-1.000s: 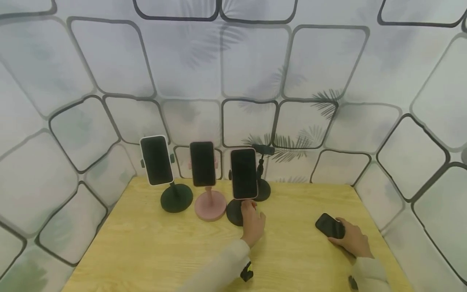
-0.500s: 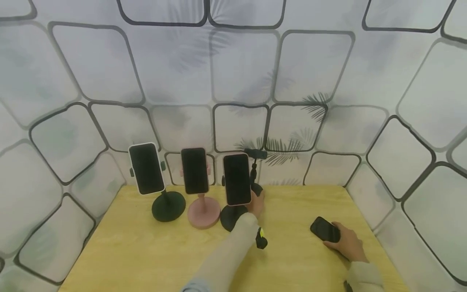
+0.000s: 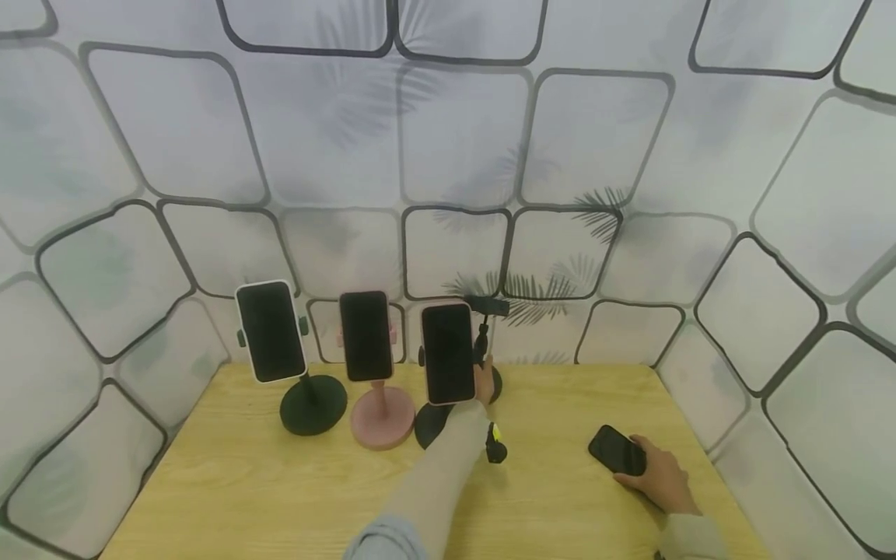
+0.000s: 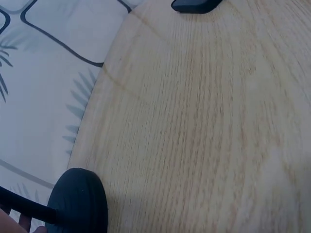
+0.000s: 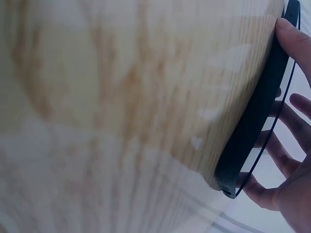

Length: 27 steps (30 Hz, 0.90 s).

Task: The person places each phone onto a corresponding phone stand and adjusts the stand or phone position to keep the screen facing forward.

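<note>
My left hand reaches behind a pink-edged phone and grips a black phone stand low on its stem; the phone partly hides the hand. In the left wrist view, fingers show beside the stem, near the round base. No phone is in that stand's holder. At the right, my right hand holds a dark smartphone low over the table. The right wrist view shows the thumb on one edge of the phone and the fingers along the other.
A white-edged phone sits on a dark green stand, and a black phone on a pink stand. The pink-edged phone's own black base stands in front of my left forearm. A patterned curtain surrounds the wooden table.
My left hand has moved from the pink-edged phone's stand to the black stand behind it and up to its stem. The right hand keeps its phone. The head view has shifted slightly.
</note>
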Available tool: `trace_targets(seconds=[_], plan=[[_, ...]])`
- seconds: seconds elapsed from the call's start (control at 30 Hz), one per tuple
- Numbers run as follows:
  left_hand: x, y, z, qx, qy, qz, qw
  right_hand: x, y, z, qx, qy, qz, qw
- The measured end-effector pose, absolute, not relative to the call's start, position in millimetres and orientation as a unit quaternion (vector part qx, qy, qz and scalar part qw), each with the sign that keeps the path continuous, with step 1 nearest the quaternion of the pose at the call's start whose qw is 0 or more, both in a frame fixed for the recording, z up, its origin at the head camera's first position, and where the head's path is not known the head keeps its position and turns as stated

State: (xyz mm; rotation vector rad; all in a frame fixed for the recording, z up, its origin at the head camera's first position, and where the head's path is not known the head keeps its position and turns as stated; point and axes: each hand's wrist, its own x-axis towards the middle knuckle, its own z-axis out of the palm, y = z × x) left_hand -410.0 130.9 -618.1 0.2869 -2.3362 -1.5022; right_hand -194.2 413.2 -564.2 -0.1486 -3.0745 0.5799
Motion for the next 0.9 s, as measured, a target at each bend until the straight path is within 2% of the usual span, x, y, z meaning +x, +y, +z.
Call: trace_targets(seconds=[0.13, 0.2, 0.4, 0.7, 0.9], plan=[[-358.0, 115.4, -544.3, 0.056, -0.849, -0.504, 0.147, -193.6, 412.1, -562.7, -0.046, -0.982, 0.184, 0.008], [-340.6, 115.1, -529.0, 0.023, -0.859, -0.488, 0.153, -193.3, 411.9, -561.7, -0.044, -0.982, 0.185, 0.008], [-315.9, 122.3, -533.1, -0.042, -0.882, -0.460, 0.097, -193.1, 412.0, -562.0, -0.040, -0.982, 0.187, 0.005], [-274.9, 111.7, -531.2, -0.166, -0.917, -0.355, 0.074, -192.8, 409.1, -559.3, -0.038, -0.981, 0.190, 0.011], [-245.1, 97.7, -517.7, -0.229, -0.921, -0.312, 0.032, -192.0, 409.8, -560.7, -0.035, -0.982, 0.184, 0.014]])
